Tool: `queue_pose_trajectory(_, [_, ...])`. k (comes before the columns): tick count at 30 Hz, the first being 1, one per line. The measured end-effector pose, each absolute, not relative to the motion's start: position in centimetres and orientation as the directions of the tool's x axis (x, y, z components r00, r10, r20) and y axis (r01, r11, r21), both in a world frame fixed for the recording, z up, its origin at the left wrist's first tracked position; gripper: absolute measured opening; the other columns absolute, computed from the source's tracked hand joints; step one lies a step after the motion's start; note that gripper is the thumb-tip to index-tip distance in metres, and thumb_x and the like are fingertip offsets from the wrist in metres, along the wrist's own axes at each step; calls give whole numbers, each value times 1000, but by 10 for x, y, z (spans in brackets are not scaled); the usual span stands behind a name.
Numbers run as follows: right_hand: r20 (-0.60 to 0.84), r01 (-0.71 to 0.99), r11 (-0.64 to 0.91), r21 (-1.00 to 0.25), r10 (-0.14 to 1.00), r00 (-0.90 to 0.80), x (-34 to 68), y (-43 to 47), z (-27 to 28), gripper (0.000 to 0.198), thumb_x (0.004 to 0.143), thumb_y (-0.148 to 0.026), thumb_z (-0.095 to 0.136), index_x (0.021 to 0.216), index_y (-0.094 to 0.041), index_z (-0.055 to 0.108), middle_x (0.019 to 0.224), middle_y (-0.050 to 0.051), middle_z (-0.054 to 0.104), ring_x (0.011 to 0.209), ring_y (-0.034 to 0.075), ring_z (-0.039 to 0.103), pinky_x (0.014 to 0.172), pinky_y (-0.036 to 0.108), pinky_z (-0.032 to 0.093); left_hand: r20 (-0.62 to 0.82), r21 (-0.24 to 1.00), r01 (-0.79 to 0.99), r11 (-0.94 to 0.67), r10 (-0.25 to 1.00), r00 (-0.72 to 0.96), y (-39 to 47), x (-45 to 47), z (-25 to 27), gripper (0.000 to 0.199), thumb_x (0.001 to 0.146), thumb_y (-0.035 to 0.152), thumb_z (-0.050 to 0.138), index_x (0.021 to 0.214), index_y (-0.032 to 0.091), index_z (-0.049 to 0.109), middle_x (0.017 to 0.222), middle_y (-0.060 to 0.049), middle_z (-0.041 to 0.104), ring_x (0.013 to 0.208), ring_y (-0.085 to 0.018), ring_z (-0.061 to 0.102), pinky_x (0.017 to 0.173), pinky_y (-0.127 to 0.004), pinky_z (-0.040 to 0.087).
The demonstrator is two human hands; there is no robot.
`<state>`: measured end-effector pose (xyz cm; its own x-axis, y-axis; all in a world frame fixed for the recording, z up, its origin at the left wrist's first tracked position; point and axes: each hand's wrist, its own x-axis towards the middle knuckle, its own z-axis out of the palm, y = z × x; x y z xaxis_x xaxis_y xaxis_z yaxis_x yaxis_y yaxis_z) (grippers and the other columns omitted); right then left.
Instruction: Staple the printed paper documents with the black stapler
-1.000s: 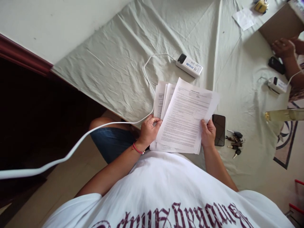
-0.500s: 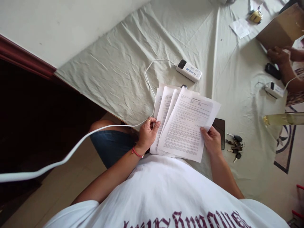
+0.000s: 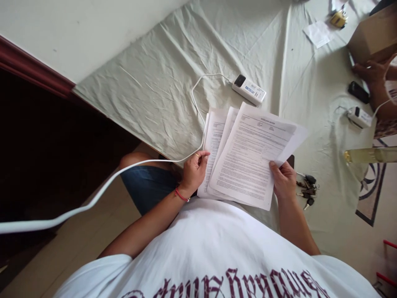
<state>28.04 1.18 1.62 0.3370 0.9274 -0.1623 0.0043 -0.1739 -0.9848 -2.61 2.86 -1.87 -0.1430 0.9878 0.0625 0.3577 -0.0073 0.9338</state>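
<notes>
Several printed sheets of paper (image 3: 245, 153) are fanned out in front of my shirt, over the table's near edge. My right hand (image 3: 283, 178) grips the front sheets at their right edge, thumb on top. Behind them, other sheets (image 3: 214, 130) show at the left. At that left edge my left hand (image 3: 195, 169) is closed, thumb and forefinger together against the paper; its other fingers are partly hidden. A white cable (image 3: 167, 160) passes just above my left hand. The right hand and papers partly cover a dark phone (image 3: 290, 160).
A white power bank (image 3: 249, 90) lies beyond the papers, with the cable plugged in. Keys (image 3: 307, 190) rest right of my right hand. Across the table a co-worker's hand (image 3: 372, 72) is at a cardboard box (image 3: 372, 37), near another white device (image 3: 359, 117) and a bottle (image 3: 369, 156).
My right hand has moved right with the front sheets, widening the fan and covering more of the phone. The left thumb has come up to the forefinger. The co-worker's box has shifted right.
</notes>
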Motion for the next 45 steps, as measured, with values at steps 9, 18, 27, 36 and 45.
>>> queue_pose_trajectory(9, [-208, 31, -224, -974, 942, 265, 257, 15, 16, 31, 80, -45, 82, 102, -24, 77, 97, 2, 78, 80, 20, 71, 74, 34, 59, 54, 941, 339, -8, 991, -125, 28, -28, -12, 30, 99, 44, 52, 95, 19, 67, 86, -4, 75, 76, -17, 69, 71, -28, 54])
queue_pose_trajectory(18, [-170, 188, -243, -951, 926, 337, 260, 21, 12, 31, 81, -51, 77, 85, -22, 67, 75, -2, 66, 63, 13, 54, 58, 25, 45, 93, 920, 392, -24, 983, -157, 29, -26, -20, 17, 95, 36, 57, 89, 20, 60, 76, -1, 70, 68, -16, 67, 64, -27, 52])
queue_pose_trajectory(27, [-64, 338, -234, -912, 893, 445, 272, 23, 16, 31, 83, -50, 71, 82, -19, 65, 71, -3, 59, 62, 12, 48, 61, 26, 38, 72, 972, 234, -21, 975, -212, 27, -22, -24, 20, 93, 30, 62, 107, 20, 53, 89, -4, 71, 78, -16, 72, 71, -26, 57])
queue_pose_trajectory(36, [-11, 394, -215, -893, 888, 460, 269, 26, 22, 34, 84, -52, 69, 83, -19, 65, 70, -3, 58, 61, 12, 48, 59, 26, 39, 21, 974, 225, 22, 981, -191, 26, -22, -21, 31, 95, 30, 59, 122, 19, 48, 83, -2, 71, 71, -15, 71, 65, -25, 55])
queue_pose_trajectory(45, [83, 470, -167, -867, 880, 467, 254, 34, 18, 36, 85, -54, 68, 77, -20, 61, 66, -4, 50, 61, 12, 43, 57, 26, 36, 20, 950, 310, 28, 989, -150, 27, -26, -21, 27, 97, 32, 54, 119, 17, 58, 103, -10, 78, 95, -23, 75, 82, -35, 60])
